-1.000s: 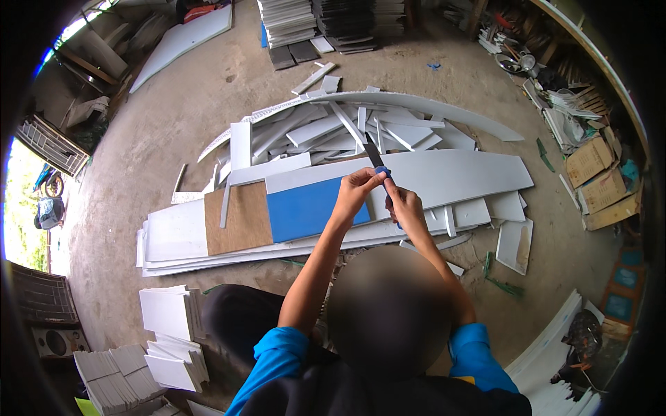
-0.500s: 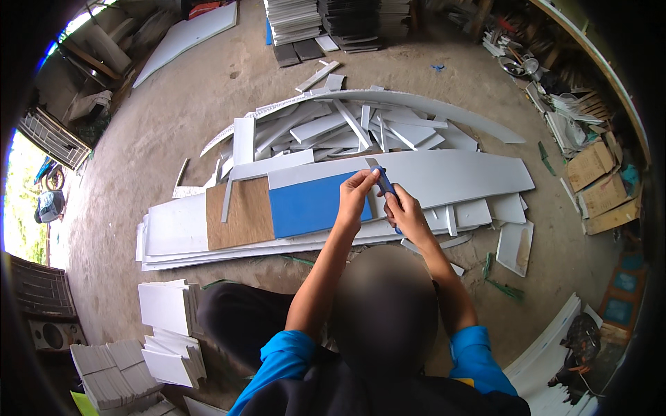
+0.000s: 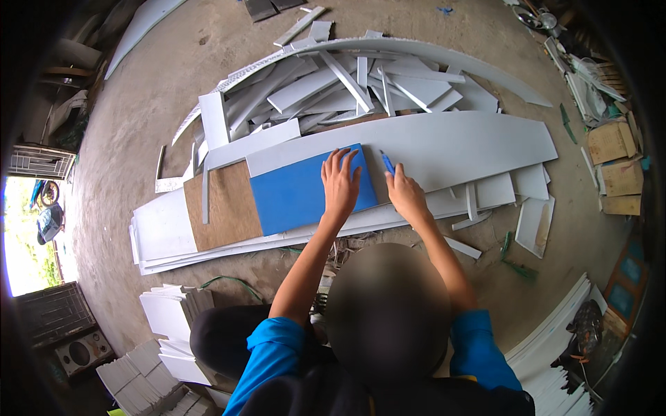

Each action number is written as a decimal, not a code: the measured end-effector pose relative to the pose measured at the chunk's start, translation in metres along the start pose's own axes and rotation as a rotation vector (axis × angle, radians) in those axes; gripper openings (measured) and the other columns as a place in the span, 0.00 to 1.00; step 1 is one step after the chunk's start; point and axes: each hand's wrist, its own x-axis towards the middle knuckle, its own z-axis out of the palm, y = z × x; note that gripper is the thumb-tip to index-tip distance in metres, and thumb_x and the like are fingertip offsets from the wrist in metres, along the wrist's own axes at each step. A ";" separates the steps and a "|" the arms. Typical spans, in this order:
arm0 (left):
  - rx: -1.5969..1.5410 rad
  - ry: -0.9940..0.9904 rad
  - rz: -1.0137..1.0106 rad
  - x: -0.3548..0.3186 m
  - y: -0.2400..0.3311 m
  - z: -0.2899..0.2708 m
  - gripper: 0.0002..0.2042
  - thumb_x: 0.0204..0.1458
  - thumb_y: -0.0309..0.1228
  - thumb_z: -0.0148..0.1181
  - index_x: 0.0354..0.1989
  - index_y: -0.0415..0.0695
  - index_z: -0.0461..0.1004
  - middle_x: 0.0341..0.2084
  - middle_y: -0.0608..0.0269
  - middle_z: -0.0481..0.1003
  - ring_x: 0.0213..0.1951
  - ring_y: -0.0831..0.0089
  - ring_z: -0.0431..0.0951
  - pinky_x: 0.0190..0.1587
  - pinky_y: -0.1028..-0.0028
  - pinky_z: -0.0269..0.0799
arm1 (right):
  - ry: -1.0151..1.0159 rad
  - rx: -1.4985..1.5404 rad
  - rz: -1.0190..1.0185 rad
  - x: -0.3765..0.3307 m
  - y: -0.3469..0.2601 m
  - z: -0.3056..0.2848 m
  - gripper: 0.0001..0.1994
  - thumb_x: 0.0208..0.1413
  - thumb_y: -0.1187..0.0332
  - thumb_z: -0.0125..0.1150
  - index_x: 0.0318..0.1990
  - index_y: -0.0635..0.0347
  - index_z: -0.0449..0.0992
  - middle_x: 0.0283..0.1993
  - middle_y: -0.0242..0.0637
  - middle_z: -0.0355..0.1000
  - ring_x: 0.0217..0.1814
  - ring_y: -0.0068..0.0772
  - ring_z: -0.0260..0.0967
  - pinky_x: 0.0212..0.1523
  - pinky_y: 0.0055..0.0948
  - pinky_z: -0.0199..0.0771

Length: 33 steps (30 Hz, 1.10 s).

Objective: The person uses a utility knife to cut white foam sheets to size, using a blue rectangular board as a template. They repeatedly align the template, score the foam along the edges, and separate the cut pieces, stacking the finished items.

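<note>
A blue rectangular panel lies over a long white board in front of me. My left hand rests on the panel's right part, fingers spread and pointing away from me. Just right of the panel, my right hand grips a blue utility knife. The knife's front end points away from me, over the white board near the panel's right edge. Whether its blade touches the board I cannot tell. A brown wooden board lies against the panel's left side.
White offcuts are heaped beyond the boards, with a long curved strip behind them. Stacks of white pieces stand at my near left. Cardboard lies at the right; long white sheets lean at the near right.
My left hand has left the knife and moved down-left onto the blue panel, fingers spreading. My right hand still holds the knife, now lower over the white board. The view has tilted downward.
</note>
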 end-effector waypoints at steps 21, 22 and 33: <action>0.272 -0.066 -0.012 0.002 -0.014 0.033 0.22 0.50 0.29 0.43 0.56 0.47 0.56 0.57 0.65 0.55 0.63 0.64 0.45 0.59 0.47 0.29 | -0.051 -0.067 -0.096 0.072 -0.021 0.049 0.12 0.55 0.66 0.39 0.38 0.67 0.62 0.24 0.56 0.70 0.29 0.57 0.69 0.30 0.49 0.69; 0.265 -0.056 -0.013 0.001 -0.015 0.033 0.22 0.50 0.29 0.43 0.57 0.47 0.56 0.57 0.65 0.55 0.63 0.64 0.45 0.59 0.47 0.29 | -0.052 -0.069 -0.102 0.074 -0.023 0.049 0.11 0.55 0.66 0.39 0.37 0.67 0.63 0.25 0.56 0.70 0.29 0.57 0.69 0.29 0.48 0.69; 0.349 -0.037 -0.022 -0.002 -0.018 0.037 0.23 0.53 0.35 0.41 0.59 0.52 0.53 0.58 0.68 0.54 0.63 0.67 0.46 0.60 0.48 0.30 | -0.215 -0.008 -0.024 -0.017 -0.001 0.047 0.10 0.54 0.68 0.42 0.38 0.67 0.61 0.20 0.55 0.69 0.26 0.57 0.69 0.26 0.47 0.70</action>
